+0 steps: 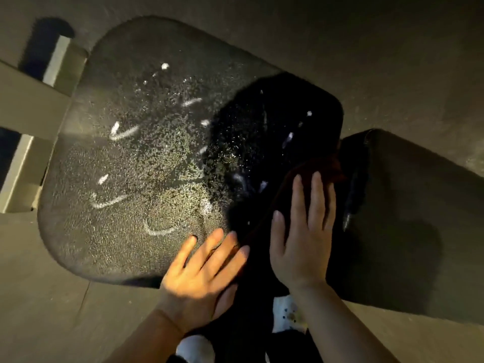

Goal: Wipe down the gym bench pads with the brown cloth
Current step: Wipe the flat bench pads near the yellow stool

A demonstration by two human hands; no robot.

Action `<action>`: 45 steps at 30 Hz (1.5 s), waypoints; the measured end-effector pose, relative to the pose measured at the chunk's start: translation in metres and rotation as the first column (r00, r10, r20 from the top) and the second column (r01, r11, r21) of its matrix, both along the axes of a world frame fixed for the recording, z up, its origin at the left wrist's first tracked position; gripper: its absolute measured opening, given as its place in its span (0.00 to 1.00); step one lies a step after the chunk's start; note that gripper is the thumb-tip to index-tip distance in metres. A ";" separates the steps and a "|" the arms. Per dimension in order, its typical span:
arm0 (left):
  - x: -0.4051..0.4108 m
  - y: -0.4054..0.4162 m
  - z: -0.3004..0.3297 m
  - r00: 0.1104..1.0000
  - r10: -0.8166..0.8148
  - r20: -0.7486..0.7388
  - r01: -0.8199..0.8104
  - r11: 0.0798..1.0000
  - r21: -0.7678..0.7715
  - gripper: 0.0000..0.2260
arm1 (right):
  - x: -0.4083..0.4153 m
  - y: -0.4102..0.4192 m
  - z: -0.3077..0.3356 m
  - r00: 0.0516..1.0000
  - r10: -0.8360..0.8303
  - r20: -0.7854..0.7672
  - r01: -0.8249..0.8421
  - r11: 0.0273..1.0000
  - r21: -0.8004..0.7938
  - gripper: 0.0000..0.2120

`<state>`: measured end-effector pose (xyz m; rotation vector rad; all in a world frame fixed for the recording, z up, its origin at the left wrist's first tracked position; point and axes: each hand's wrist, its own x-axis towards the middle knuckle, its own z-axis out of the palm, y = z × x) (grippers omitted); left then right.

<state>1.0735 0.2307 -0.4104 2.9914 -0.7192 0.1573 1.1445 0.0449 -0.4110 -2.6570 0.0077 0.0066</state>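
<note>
Item, far left: pale metal frame (31, 106) of the bench, running under the seat pad (125, 158), with dark floor (392, 48) around. Item, left to centre: seat pad, dark textured upholstery, its lit half carrying a film of fine droplets and several white curved foam streaks (123, 133), none of it wiped off yet; the right part of the pad lies in deep shadow with a few more white flecks. Item, lower centre: left hand (199, 268), fingers straight and spread apart, lying flat at the near edge of the pad and holding nothing; whether it bears on the pad or only hovers cannot be told. Item, right of centre: right hand (303, 231), fingers straight and slightly apart, pressed flat on the brown cloth (322, 166), which sits bunched in shadow at the seam between the seat pad and the back pad (408, 205). Item, far right: back pad, dark, no spray visible on it. Judgement on the step in hand: wiping appears only begun, with the cloth at the right edge and the wet area lying to its left. Advice: keep the palm flat over the cloth, sweep leftward in overlapping passes across the foam streaks, carry each pass past the pad edge, brace the bench with the free hand, refold when the cloth face is soaked
</note>
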 end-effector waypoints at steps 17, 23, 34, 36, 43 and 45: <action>-0.003 0.002 -0.021 0.896 0.005 0.444 -0.010 1.000 0.007 0.21 | -0.034 0.014 -0.013 0.968 -0.102 0.230 0.129 0.986 -0.106 0.28; -0.002 -0.002 -0.013 0.858 0.270 0.437 -0.117 0.931 -0.347 0.21 | -0.074 0.019 -0.001 0.978 -0.060 0.199 0.109 0.963 -0.245 0.29; 0.004 -0.012 -0.033 0.729 0.275 0.626 -0.153 0.958 -0.243 0.20 | 0.098 -0.006 -0.015 0.994 0.077 0.080 -0.044 0.933 -0.357 0.41; 0.003 -0.013 -0.033 0.730 0.276 0.626 -0.141 0.956 -0.258 0.20 | 0.128 -0.012 -0.010 0.990 0.116 0.079 -0.083 0.939 -0.333 0.38; 0.006 -0.015 -0.037 0.683 0.269 0.679 -0.118 0.958 -0.260 0.20 | 0.176 -0.020 0.000 0.994 0.085 0.064 -0.071 0.978 -0.196 0.25; 0.008 -0.014 -0.039 0.674 0.245 0.697 -0.114 0.966 -0.230 0.21 | 0.161 -0.016 0.000 0.997 0.065 0.049 -0.054 0.976 -0.210 0.25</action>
